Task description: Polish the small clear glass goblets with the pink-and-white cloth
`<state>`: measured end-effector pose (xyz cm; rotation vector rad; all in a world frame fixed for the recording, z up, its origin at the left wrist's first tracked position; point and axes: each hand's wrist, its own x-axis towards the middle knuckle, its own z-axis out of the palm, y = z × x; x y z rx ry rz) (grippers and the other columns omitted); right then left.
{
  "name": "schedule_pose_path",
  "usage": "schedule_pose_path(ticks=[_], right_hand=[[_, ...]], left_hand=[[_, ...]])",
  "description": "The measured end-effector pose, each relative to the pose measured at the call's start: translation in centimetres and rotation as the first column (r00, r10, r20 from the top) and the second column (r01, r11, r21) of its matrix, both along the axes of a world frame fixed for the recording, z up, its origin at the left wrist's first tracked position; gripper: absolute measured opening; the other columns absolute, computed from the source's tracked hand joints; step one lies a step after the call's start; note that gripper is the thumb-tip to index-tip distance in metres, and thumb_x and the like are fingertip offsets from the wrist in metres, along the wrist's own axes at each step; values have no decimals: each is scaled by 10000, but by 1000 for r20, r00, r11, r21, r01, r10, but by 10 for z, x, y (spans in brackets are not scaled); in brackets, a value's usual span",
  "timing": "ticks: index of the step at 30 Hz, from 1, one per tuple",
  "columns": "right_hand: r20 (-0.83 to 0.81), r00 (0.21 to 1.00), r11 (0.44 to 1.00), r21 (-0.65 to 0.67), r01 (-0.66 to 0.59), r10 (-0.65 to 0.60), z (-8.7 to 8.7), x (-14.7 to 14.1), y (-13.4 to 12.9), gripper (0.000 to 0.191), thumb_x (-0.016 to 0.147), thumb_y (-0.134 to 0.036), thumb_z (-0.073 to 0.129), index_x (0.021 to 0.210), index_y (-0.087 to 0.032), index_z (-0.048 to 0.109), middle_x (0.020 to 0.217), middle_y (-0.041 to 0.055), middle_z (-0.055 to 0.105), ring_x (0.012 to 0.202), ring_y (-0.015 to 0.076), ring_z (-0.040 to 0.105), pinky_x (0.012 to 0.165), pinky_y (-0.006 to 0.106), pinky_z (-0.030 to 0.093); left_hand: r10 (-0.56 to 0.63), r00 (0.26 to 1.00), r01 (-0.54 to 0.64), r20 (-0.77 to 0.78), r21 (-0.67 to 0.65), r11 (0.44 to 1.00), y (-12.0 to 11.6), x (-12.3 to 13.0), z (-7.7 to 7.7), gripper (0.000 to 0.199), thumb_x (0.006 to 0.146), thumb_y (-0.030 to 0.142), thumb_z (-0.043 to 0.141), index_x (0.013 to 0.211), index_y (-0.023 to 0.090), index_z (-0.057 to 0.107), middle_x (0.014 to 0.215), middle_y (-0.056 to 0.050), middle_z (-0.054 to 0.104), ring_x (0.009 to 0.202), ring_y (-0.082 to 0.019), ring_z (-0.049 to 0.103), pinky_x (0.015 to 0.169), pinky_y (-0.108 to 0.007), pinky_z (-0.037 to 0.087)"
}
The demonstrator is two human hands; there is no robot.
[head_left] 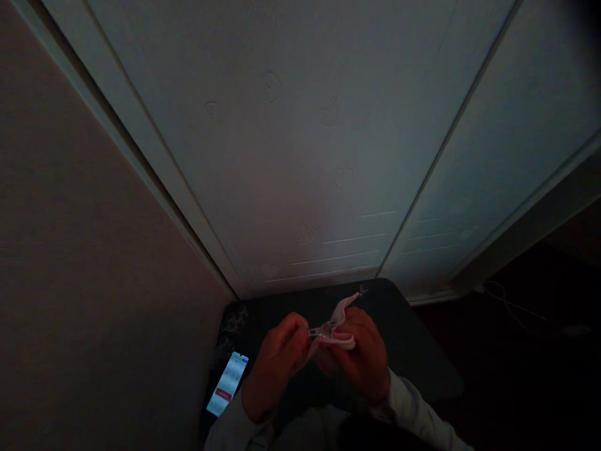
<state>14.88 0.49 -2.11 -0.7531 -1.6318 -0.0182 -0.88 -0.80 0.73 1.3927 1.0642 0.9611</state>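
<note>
- Tall white panels with raised heart patterns (pixel 282 156) stand behind everything I can see.
- A dark, round-cornered tabletop (pixel 413 351) sits below them, under both hands.
- The right hand (pixel 369 351) has its fingers curled around folded cloth; the left hand (pixel 277 357) pinches a narrow end.
- That soft pink-and-white cloth (pixel 346 341) bunches mostly at the right hand.
- A lit, oblong phone (pixel 228 382) lies beside the left forearm.
- A small, slender, clear piece (pixel 323 330) lies between the hands, long axis running across, narrow end at the left fingertips.
</note>
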Motion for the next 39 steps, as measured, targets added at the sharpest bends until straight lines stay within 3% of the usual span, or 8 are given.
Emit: schedule_pose_path(ticks=[8,11,14,19,28,34,39], right_hand=[[-15,1000,999,-49,-3,3,-4,1,1,143,789,-95,564,808,-237,547,668,3,588,623,180,579,546,309,484],[-38,999,997,-71,15,-18,-3,2,2,130,800,-112,561,787,-240,550,670,0,598,634,186,578,583,325,485],[-45,999,995,-95,-5,0,-3,6,3,102,799,-143,581,793,-242,557,684,2,610,649,195,583,587,331,476],[-120,993,982,-187,-36,13,-13,15,6,60,801,-170,568,802,-230,557,734,15,604,688,200,574,605,335,471],[-225,974,967,-248,-51,-6,-20,26,11,57,770,-172,589,771,-218,556,739,9,563,664,182,549,571,304,456],[-233,973,962,-266,-59,-5,-21,29,12,57,769,-161,569,772,-216,554,735,13,567,677,192,551,587,320,461],[-176,984,981,-192,-9,-25,-13,28,13,75,769,-161,586,784,-225,550,740,9,569,691,195,554,595,325,469]], left_hand=[[69,998,-68,15,-48,997,4,7,3,403,871,490,435,598,193,454,594,40,436,577,-120,434,585,-234,386],[183,982,-182,35,-38,983,4,11,0,251,844,431,510,804,188,560,728,14,550,682,-141,534,612,-232,438],[236,972,-236,9,86,968,3,13,-4,255,843,386,533,987,189,606,901,-37,638,811,-176,600,708,-268,483],[131,981,-91,-140,262,961,0,12,-4,332,867,355,529,1142,197,625,1008,-67,685,918,-210,627,832,-314,482],[66,924,75,-377,348,934,7,14,3,408,840,279,568,1241,210,581,1145,-81,686,1030,-227,628,938,-338,469],[84,891,104,-446,381,919,13,17,8,332,827,266,565,1141,193,641,998,-82,717,916,-221,646,865,-315,491],[101,893,70,-439,357,931,14,16,7,288,810,266,569,1075,188,648,952,-73,708,882,-220,635,830,-308,478]])
